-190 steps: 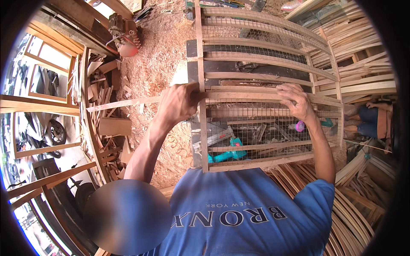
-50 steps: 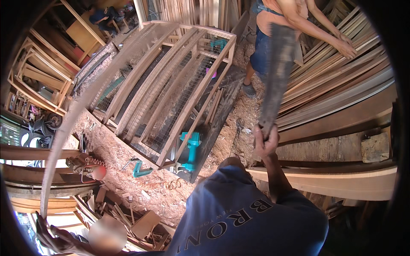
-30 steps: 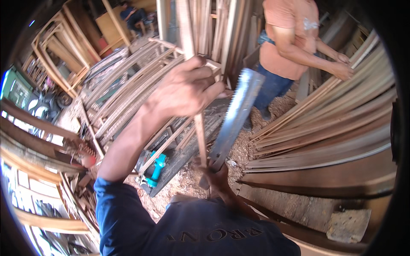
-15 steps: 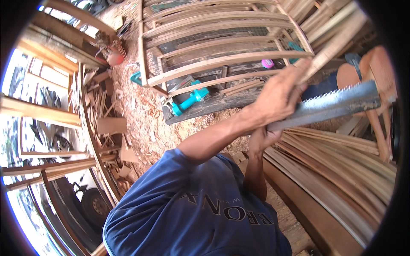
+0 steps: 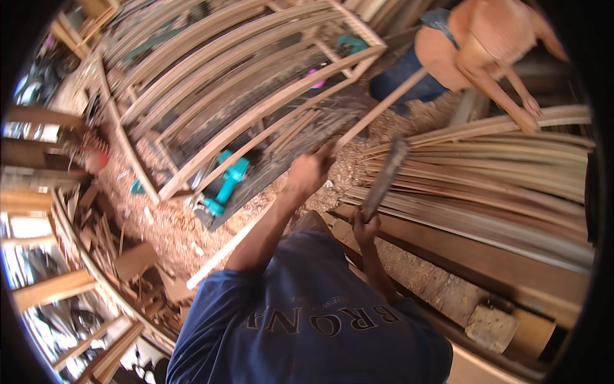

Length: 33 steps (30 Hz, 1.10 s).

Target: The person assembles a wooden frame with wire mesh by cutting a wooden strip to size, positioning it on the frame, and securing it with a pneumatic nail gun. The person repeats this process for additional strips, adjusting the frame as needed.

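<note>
My left hand (image 5: pixel 309 170) is closed around a long, pale wooden strip (image 5: pixel 384 104). The strip slants from beside my left arm up toward the bent-over co-worker. Lower and to the right, my right hand (image 5: pixel 365 228) grips a hand saw (image 5: pixel 386 176) by its lower end. Its dark blade points up and away, apart from the strip, and motion blurs its teeth. Beyond my left hand stands a slatted wooden frame (image 5: pixel 256 118), with a teal power tool (image 5: pixel 225 185) lying at its near edge.
A co-worker (image 5: pixel 476 48) bends at the upper right, one hand by a stack of long wooden strips (image 5: pixel 486 185). Shavings (image 5: pixel 166 237) cover the floor. Scrap wood (image 5: pixel 137 259) lies left. A long brown board (image 5: pixel 448 256) runs along my right.
My right hand has lowered the saw and swung its blade from pointing right to pointing away. My left hand has brought the strip down and leftward. The view has turned right.
</note>
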Tool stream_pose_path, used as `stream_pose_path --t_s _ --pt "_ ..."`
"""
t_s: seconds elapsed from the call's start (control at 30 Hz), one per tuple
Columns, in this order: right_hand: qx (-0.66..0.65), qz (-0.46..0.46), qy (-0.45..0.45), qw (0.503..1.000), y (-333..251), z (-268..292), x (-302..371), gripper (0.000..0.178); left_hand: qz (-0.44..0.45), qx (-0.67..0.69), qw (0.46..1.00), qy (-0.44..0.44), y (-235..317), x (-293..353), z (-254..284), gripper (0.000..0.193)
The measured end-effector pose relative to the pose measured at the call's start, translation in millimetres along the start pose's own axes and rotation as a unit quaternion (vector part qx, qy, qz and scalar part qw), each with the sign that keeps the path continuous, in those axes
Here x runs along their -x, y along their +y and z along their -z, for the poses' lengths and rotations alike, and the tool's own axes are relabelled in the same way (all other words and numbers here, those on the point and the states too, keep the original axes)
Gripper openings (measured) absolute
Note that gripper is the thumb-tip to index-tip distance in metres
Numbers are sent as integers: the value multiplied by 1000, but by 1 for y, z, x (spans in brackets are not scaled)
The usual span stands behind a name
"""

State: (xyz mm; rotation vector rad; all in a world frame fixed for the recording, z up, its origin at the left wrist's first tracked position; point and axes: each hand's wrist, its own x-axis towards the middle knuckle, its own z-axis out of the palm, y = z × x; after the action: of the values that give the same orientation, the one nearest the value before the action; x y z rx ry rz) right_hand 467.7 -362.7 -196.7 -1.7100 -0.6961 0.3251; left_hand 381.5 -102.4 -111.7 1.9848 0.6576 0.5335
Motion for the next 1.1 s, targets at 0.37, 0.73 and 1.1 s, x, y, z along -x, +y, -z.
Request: stream_pose_path --t_s 0.37,0.73,1.1 --pt "22 -294 58 954 8 45 -31 23 111 -132 983 -70 -73 -34 -93 48" --pt "101 -262 -52 958 119 176 -247 18 84 -220 972 -9 -90 -201 -210 38" --pt "142 -256 -175 940 166 262 -435 22 7 -288 955 72 -95 -319 -310 34"
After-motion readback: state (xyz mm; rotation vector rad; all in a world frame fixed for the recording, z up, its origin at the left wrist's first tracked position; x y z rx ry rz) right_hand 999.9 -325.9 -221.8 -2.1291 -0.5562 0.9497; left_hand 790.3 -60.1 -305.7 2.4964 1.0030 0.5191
